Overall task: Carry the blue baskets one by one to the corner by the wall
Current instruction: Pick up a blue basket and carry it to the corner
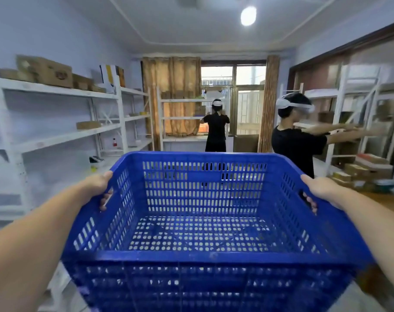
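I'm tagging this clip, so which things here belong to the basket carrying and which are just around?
Job: blue basket, empty, held by left hand and right hand through its side handle slots.

Around: white shelving, cardboard boxes, curtains, two people in headsets.

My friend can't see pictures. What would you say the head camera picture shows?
Two bare hands, left hand and right hand, hold an empty blue basket by its side handles in a storeroom. Ahead, two people in black reach toward white shelves.
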`<state>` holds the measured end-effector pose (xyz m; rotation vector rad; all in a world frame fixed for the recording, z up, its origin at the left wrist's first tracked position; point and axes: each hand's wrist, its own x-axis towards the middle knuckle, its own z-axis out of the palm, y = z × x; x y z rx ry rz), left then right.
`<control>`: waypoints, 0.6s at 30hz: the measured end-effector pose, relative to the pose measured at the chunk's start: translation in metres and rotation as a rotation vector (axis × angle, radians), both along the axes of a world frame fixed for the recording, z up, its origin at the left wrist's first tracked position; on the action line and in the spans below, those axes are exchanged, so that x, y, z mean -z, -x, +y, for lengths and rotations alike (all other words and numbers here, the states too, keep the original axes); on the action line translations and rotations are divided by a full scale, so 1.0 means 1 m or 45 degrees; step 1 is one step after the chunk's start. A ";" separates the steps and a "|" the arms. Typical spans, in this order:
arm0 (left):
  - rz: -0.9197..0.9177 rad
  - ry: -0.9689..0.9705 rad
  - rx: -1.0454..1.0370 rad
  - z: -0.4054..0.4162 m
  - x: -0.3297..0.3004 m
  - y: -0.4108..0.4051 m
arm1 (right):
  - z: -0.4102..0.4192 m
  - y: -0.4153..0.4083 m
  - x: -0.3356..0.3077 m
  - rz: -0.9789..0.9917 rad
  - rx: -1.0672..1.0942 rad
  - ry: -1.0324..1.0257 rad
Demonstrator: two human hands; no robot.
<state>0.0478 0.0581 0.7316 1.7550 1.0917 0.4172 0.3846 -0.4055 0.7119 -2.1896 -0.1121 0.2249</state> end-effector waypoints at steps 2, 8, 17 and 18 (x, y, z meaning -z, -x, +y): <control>0.024 -0.026 0.006 -0.002 -0.001 0.005 | 0.000 -0.001 -0.002 -0.006 -0.042 0.023; 0.178 -0.216 -0.019 0.016 0.017 0.040 | 0.032 -0.005 0.006 -0.085 -0.233 0.133; 0.306 -0.192 -0.254 0.076 0.038 0.138 | 0.163 0.020 0.012 -0.142 -0.482 0.276; 0.307 -0.188 -0.280 0.085 0.040 0.149 | 0.181 0.025 0.013 -0.148 -0.521 0.296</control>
